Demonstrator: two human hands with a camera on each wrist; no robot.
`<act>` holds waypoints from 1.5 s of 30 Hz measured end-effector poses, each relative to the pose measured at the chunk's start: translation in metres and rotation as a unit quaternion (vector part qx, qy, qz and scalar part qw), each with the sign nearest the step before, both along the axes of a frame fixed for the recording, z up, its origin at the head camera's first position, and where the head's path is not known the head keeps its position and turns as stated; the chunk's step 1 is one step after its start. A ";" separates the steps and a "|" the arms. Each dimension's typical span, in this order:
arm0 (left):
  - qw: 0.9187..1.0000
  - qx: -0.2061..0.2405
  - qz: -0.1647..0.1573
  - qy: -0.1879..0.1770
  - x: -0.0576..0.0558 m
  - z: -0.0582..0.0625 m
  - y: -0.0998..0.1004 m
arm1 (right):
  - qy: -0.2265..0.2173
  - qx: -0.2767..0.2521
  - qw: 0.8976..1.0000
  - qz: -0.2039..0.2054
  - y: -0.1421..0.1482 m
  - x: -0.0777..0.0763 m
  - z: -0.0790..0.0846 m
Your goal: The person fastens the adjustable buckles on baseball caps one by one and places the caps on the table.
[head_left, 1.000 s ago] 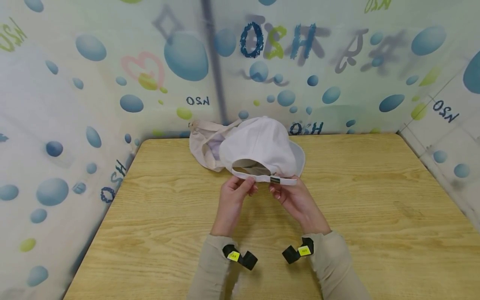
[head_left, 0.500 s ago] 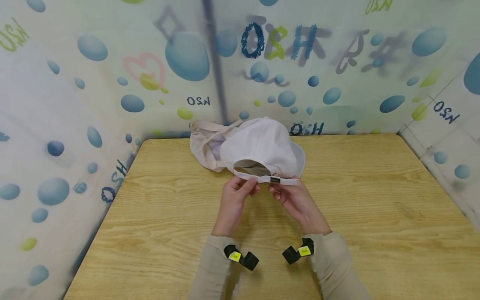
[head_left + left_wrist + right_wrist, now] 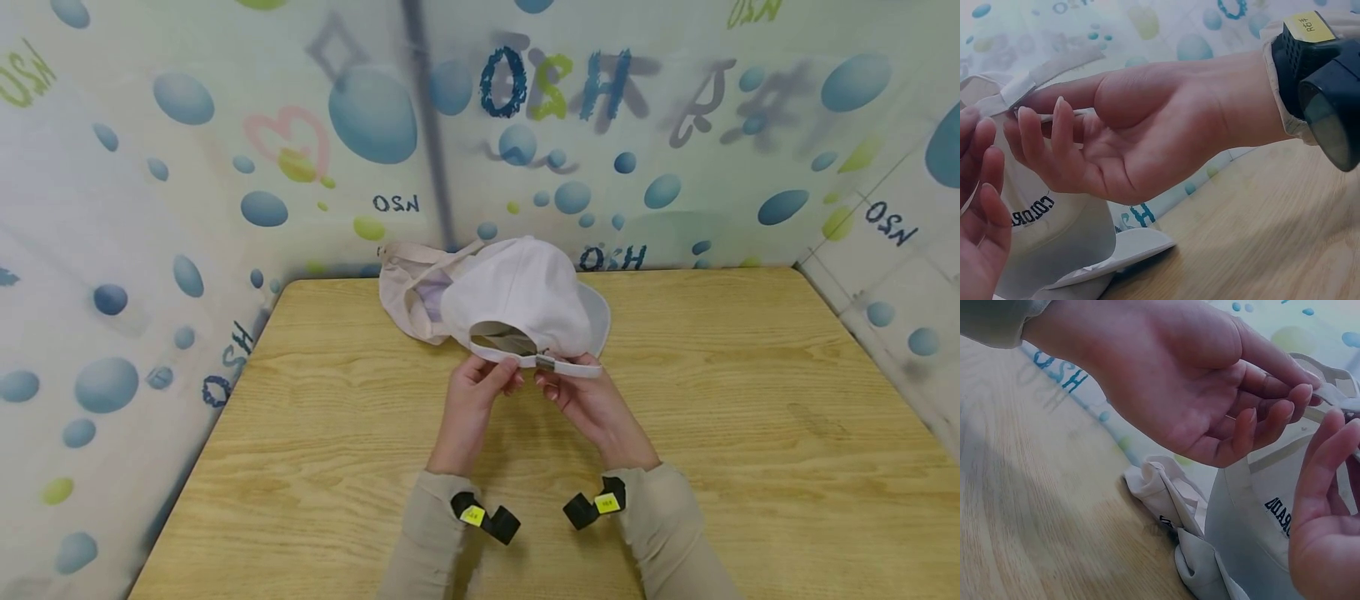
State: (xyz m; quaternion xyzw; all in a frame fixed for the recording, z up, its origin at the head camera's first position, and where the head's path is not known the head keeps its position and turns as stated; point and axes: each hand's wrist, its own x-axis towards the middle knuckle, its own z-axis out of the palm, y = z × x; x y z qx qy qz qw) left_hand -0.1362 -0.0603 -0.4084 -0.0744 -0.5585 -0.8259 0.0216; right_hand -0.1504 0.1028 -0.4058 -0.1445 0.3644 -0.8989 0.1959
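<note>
A white baseball cap sits with its rear opening towards me and its brim to the right. Along that opening runs a thin adjustment strap with a metal buckle. My left hand pinches the strap between thumb and fingers just left of the buckle. On the other side, my right hand grips the strap by the buckle, its lower fingers loosely bent. The left wrist view shows the right hand across from me, with dark lettering on the cap behind.
A crumpled beige fabric item lies against the cap's left side; dark marks show on it in the right wrist view. The wooden table meets a patterned wall just behind the cap. Black cameras sit on both wrists.
The buckle has shifted slightly left and tilted, and the strap's right end has dropped a little. My left hand has edged right; both hands keep hold of the strap.
</note>
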 end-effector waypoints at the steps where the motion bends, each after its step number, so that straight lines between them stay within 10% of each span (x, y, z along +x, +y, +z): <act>1: 1.000 -0.001 0.002 0.000 0.000 0.000 0.000 | -0.002 0.004 1.000 -0.002 0.000 0.000 0.001; 18: 0.999 -0.026 0.017 0.031 -0.006 -0.016 0.004 | -0.002 0.057 0.997 -0.054 -0.007 0.002 0.002; 25: 1.000 -0.019 0.006 0.009 0.000 -0.002 0.004 | 0.002 0.076 0.995 -0.062 -0.008 0.002 0.003; 31: 0.998 -0.039 -0.004 0.046 -0.009 -0.025 0.005 | 0.011 0.081 0.994 -0.066 -0.009 0.003 0.003; 36: 0.999 -0.052 -0.013 0.012 0.002 -0.003 0.005 | 0.026 0.079 0.995 -0.063 -0.011 0.003 0.002; 45: 0.999 -0.050 -0.008 -0.003 0.003 0.002 0.002 | 0.065 0.080 0.994 -0.023 -0.008 0.002 0.001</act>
